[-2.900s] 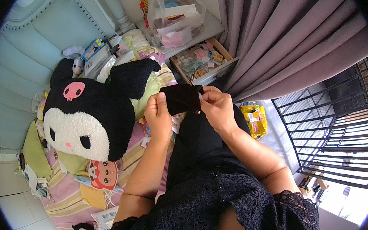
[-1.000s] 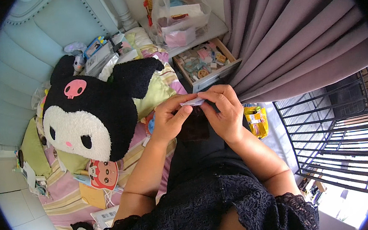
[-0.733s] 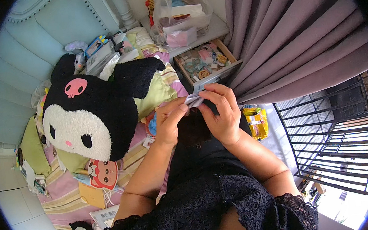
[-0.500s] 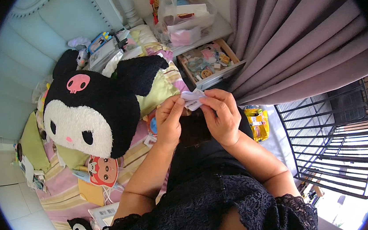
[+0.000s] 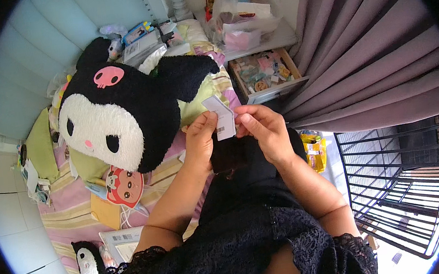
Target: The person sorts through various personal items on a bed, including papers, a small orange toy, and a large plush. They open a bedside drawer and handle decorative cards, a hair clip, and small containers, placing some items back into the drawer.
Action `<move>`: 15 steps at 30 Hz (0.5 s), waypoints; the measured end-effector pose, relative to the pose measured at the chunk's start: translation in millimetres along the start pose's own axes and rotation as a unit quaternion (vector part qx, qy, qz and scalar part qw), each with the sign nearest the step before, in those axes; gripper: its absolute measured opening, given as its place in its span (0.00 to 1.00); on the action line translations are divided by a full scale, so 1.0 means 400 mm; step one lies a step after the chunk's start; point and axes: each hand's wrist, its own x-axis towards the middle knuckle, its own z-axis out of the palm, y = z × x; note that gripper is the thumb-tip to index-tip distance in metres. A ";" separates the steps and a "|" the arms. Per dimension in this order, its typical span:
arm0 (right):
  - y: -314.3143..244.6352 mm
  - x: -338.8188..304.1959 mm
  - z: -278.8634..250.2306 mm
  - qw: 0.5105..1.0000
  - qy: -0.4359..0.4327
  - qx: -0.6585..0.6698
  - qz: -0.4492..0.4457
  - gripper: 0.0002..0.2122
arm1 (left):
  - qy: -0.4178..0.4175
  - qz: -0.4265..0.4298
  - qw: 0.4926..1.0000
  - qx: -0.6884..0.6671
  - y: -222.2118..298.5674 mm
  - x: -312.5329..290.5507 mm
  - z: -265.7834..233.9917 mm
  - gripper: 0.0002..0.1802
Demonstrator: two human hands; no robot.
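1. The left hand (image 5: pixel 199 139) pinches a folded white paper slip (image 5: pixel 223 119) between thumb and fingers, above the lap (image 5: pixel 225 193).
2. The right hand (image 5: pixel 269 134) sits at the slip's right edge, thumb near forefinger; whether it grips the paper, I cannot tell.
3. The step looks like unfolding or inspecting the slip; continuing likely calls for a light pinch on its edge.
4. Below, a dark flat piece (image 5: pixel 229 156) rests on the lap.
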 end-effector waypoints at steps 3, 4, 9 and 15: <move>0.007 0.016 -0.001 0.992 -0.036 0.003 0.124 0.11 | 0.004 -0.020 1.000 0.023 -0.003 -0.007 -0.025 0.14; 0.012 0.019 0.001 0.987 -0.039 -0.006 0.158 0.11 | -0.008 -0.036 0.999 0.007 -0.002 -0.007 -0.031 0.14; 0.045 0.030 0.006 0.979 -0.026 -0.002 0.200 0.09 | -0.005 -0.066 0.996 -0.052 -0.006 -0.015 -0.047 0.16; 0.147 0.042 -0.010 0.949 0.063 -0.308 -0.032 0.12 | 0.065 0.062 0.954 0.287 -0.040 -0.017 -0.072 0.15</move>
